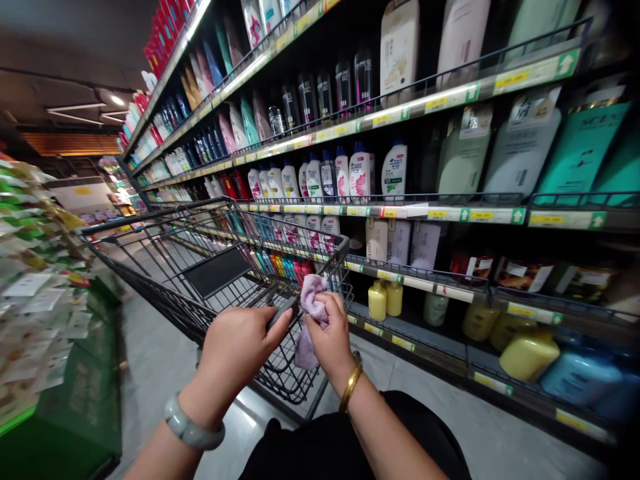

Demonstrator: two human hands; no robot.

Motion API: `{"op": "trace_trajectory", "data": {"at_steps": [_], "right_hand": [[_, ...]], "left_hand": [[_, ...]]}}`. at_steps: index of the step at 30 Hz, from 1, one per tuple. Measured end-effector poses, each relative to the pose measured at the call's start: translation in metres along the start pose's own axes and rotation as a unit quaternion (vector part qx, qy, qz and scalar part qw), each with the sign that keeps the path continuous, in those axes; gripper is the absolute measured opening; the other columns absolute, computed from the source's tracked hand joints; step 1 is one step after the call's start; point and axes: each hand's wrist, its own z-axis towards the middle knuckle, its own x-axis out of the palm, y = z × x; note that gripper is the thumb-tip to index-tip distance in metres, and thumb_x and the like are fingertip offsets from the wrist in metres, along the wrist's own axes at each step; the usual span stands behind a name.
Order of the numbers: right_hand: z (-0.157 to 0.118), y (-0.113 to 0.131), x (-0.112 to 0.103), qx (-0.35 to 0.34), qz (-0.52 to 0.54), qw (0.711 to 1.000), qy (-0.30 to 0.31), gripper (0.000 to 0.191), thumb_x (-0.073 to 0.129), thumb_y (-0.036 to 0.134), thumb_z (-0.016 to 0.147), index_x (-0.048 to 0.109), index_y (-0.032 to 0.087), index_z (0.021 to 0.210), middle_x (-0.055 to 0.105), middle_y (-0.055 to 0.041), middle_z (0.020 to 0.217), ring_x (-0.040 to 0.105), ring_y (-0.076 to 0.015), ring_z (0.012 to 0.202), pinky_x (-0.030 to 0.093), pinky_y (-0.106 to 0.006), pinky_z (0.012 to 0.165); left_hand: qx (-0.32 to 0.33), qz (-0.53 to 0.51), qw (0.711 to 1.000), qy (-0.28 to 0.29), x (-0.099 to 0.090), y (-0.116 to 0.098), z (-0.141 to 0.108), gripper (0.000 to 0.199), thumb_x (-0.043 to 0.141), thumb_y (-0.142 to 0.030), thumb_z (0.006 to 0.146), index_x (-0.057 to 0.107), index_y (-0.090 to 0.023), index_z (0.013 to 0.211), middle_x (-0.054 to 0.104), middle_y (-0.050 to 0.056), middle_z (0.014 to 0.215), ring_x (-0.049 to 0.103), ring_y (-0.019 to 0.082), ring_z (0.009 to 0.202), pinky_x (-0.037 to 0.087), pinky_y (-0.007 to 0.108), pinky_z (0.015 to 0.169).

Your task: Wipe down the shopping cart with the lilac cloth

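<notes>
Cloth (312, 299), pale purple, pinched in the right hand (331, 333), with thumb and fingers closed on it, bunched above the fingertips and hanging loose below, just beside the end of the dark handle (282, 316) of a wire shopping cart (343, 248); hard to tell whether in contact with it. Left hand (245, 339) clenched round that same handle, thumb laid along the top, fingers mostly hidden underneath. Gold bangle (351, 388) on the right wrist, grey-green bangle (193, 427) on the left. Beyond the cart, store shelves (480, 215) full of toiletries. On the white bottle (395, 172) with the blue cap, small lettering resembling head & shoulders; similar bottles further along the same shelf. "GLOSS" in upright lettering on the pale boxes (376, 241) one level down. "SCEN" readable at the top of a big teal bottle (583, 150), remainder unclear. Along the shelf edges, yellow price labels (513, 79) and white arrows on green squares, with figures too blurred to read. On the bottom shelf, yellow bottles (377, 300), also without legible wording
</notes>
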Motion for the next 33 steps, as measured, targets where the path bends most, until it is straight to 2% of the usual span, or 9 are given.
{"op": "trace_trajectory", "data": {"at_steps": [6,8,11,14,19,23,27,29,33], "right_hand": [[-0.004,-0.029,0.005,0.088,-0.068,0.991,-0.069,0.022,0.062,0.013,0.08,0.065,0.023,0.1,0.064,-0.0039,0.1,0.063,-0.0202,0.094,0.052,-0.034,0.088],[-0.008,-0.017,0.01,0.066,-0.047,0.996,-0.042,0.024,0.062,0.012,0.081,0.065,0.023,0.101,0.064,-0.0045,0.103,0.064,-0.0197,0.096,0.053,-0.033,0.089],[-0.013,0.009,0.018,-0.028,0.01,0.999,0.035,0.027,0.062,0.011,0.083,0.065,0.024,0.106,0.064,-0.0058,0.11,0.065,-0.0193,0.105,0.053,-0.033,0.096],[-0.014,0.008,0.019,-0.028,0.005,0.999,0.027,0.028,0.061,0.01,0.082,0.064,0.024,0.106,0.064,-0.006,0.11,0.064,-0.0197,0.105,0.053,-0.034,0.096],[-0.008,-0.018,0.013,0.076,-0.033,0.996,-0.042,0.03,0.059,0.01,0.077,0.063,0.023,0.103,0.064,-0.0035,0.103,0.063,-0.0197,0.097,0.052,-0.034,0.091],[-0.007,0.012,0.01,0.065,-0.001,0.996,-0.058,0.022,0.06,0.013,0.081,0.061,0.024,0.1,0.063,-0.0024,0.1,0.063,-0.0184,0.094,0.052,-0.031,0.088],[-0.004,0.043,0.001,-0.006,0.029,0.998,-0.047,0.018,0.062,0.016,0.086,0.061,0.025,0.102,0.062,-0.0033,0.105,0.063,-0.0185,0.1,0.052,-0.032,0.093],[-0.001,0.039,-0.005,-0.018,0.017,0.998,-0.055,0.019,0.061,0.017,0.085,0.061,0.025,0.102,0.062,-0.0035,0.105,0.062,-0.0195,0.101,0.051,-0.033,0.093],[0.004,0.016,-0.013,0.058,-0.03,0.991,-0.114,0.021,0.058,0.021,0.085,0.059,0.024,0.105,0.062,-0.0038,0.102,0.061,-0.0207,0.095,0.05,-0.036,0.09]], "left_hand": [[-0.008,0.002,1.0,-0.007,0.004,0.012,0.0,0.067,0.023,-0.064,0.102,0.06,-0.022,0.066,0.07,0.007,0.068,0.066,0.022,0.072,0.025,0.034,0.065],[-0.004,0.009,1.0,-0.009,0.005,0.014,0.001,0.066,0.023,-0.063,0.103,0.06,-0.022,0.066,0.071,0.007,0.069,0.065,0.022,0.073,0.026,0.033,0.066],[-0.002,0.02,1.0,-0.006,0.005,0.014,0.002,0.065,0.024,-0.061,0.103,0.062,-0.022,0.069,0.073,0.009,0.073,0.067,0.023,0.075,0.027,0.033,0.067],[0.0,0.016,1.0,-0.005,0.004,0.011,0.003,0.065,0.023,-0.06,0.103,0.063,-0.022,0.07,0.073,0.008,0.073,0.067,0.023,0.075,0.028,0.034,0.066],[-0.004,0.001,1.0,-0.007,0.0,0.0,0.003,0.066,0.022,-0.061,0.104,0.064,-0.021,0.071,0.074,0.008,0.074,0.068,0.023,0.075,0.029,0.034,0.066],[-0.006,0.0,1.0,0.001,-0.004,-0.011,-0.001,0.063,0.024,-0.057,0.104,0.068,-0.022,0.075,0.075,0.008,0.076,0.07,0.024,0.077,0.031,0.035,0.067],[-0.006,0.001,1.0,-0.01,-0.006,-0.024,-0.009,0.061,0.026,-0.055,0.104,0.07,-0.022,0.075,0.076,0.009,0.077,0.071,0.027,0.077,0.034,0.037,0.07],[-0.003,-0.002,1.0,-0.018,-0.007,-0.032,-0.012,0.062,0.026,-0.056,0.104,0.07,-0.023,0.075,0.076,0.008,0.076,0.071,0.027,0.076,0.034,0.038,0.07],[-0.005,-0.009,0.999,-0.036,-0.009,-0.05,-0.016,0.064,0.025,-0.056,0.104,0.071,-0.023,0.074,0.074,0.009,0.072,0.071,0.028,0.074,0.036,0.038,0.07]]}}
